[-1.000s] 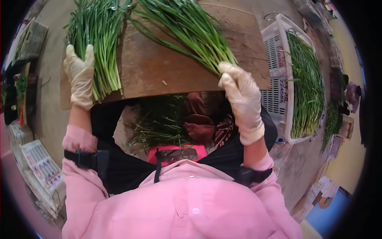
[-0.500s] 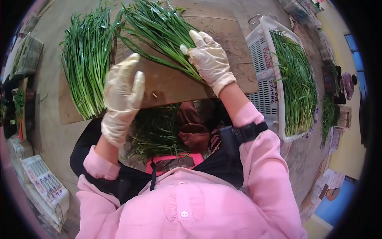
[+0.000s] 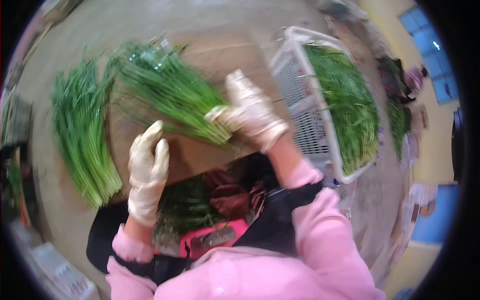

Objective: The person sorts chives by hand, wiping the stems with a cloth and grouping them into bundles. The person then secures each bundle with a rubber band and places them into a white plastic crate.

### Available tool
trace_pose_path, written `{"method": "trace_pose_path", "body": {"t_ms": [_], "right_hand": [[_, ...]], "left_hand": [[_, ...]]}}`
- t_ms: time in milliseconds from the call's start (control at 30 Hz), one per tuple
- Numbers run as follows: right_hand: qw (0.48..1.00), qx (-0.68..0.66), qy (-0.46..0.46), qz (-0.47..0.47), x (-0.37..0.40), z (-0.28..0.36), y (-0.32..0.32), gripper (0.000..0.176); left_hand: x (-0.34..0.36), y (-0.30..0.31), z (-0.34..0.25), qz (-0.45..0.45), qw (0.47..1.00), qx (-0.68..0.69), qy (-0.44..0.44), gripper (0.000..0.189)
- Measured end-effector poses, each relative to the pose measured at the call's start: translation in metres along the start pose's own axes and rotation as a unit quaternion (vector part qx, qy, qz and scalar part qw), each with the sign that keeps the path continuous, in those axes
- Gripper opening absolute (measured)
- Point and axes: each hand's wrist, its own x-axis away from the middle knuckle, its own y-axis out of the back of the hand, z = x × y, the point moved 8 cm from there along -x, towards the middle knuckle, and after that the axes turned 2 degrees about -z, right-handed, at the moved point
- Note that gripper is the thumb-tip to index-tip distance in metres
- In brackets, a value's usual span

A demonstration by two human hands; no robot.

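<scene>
Both of my hands wear pale gloves. My left hand hovers at the near edge of the board, open, with thumb and fingers apart and nothing in it. It is between the two bunches of garlic chives. My right hand is at the right side of the slanted bunch of garlic chives, its thumb against the stalks near the cut ends and its fingers stretched out. A second bunch of garlic chives lies at the left of the brown board. Motion blurs the leaves.
A white plastic crate filled with more greens stands right of the board. Loose greens and a pink object are below the board, near my lap. Another pale crate is at lower left. A person is at far right.
The view has shifted, so the board and bunches appear lower and further left. My right hand has moved off the stalks, with its fingers straighter. My left hand stays open.
</scene>
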Motion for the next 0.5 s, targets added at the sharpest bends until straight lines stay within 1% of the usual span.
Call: {"method": "trace_pose_path", "body": {"t_ms": [33, 67, 100, 133, 200, 233, 267, 300, 333, 367, 400, 433, 467, 500], "right_hand": [[0.998, 0.016, -0.011, 0.052, 0.005, 0.013, -0.019, 0.118], [0.995, 0.061, -0.027, 0.078, 0.004, 0.025, -0.03, 0.131], [0.99, 0.095, -0.049, 0.095, 0.007, 0.043, -0.02, 0.135], [0.987, 0.125, -0.05, 0.092, 0.007, 0.046, -0.03, 0.134], [0.995, 0.082, -0.047, 0.043, 0.01, 0.049, -0.036, 0.124], [0.992, 0.1, -0.049, 0.056, 0.013, 0.054, -0.037, 0.115], [0.993, 0.11, -0.022, 0.044, 0.016, 0.055, -0.053, 0.107], [0.991, 0.13, -0.04, 0.02, 0.019, 0.058, -0.065, 0.1], [0.996, 0.067, -0.054, 0.034, 0.015, 0.054, -0.083, 0.084], [0.995, -0.006, -0.093, 0.029, 0.016, 0.05, -0.092, 0.076], [0.988, -0.08, -0.132, 0.022, 0.021, 0.05, -0.088, 0.068], [0.975, -0.132, -0.174, 0.03, 0.033, 0.048, -0.086, 0.05], [0.958, -0.186, -0.213, 0.04, 0.049, 0.051, -0.079, 0.038], [0.974, -0.128, -0.173, 0.066, 0.058, 0.057, -0.077, 0.063]], "left_hand": [[0.002, -0.003, 0.014, -0.003, 1.0, 0.012, -0.012, 0.031], [0.005, -0.008, 0.026, -0.004, 0.999, 0.027, -0.025, 0.032], [0.008, -0.01, 0.029, -0.015, 0.996, 0.088, 0.002, 0.034], [0.012, -0.01, 0.033, -0.019, 0.988, 0.148, 0.03, 0.036], [0.02, -0.007, 0.044, 0.017, 0.994, 0.095, 0.049, 0.038], [0.029, -0.009, 0.064, 0.013, 0.986, 0.15, 0.076, 0.038], [0.033, -0.013, 0.078, 0.008, 0.974, 0.199, 0.106, 0.038], [0.038, -0.017, 0.068, -0.018, 0.953, 0.258, 0.16, 0.039], [0.04, -0.02, 0.057, 0.004, 0.939, 0.277, 0.203, 0.04], [0.042, -0.019, 0.048, 0.026, 0.924, 0.292, 0.246, 0.042], [0.045, -0.02, 0.038, 0.049, 0.906, 0.306, 0.288, 0.043], [0.049, -0.023, 0.029, 0.055, 0.904, 0.302, 0.297, 0.049], [0.057, -0.028, 0.029, 0.07, 0.88, 0.319, 0.346, 0.051], [0.066, -0.032, 0.03, 0.083, 0.852, 0.335, 0.394, 0.054]]}}
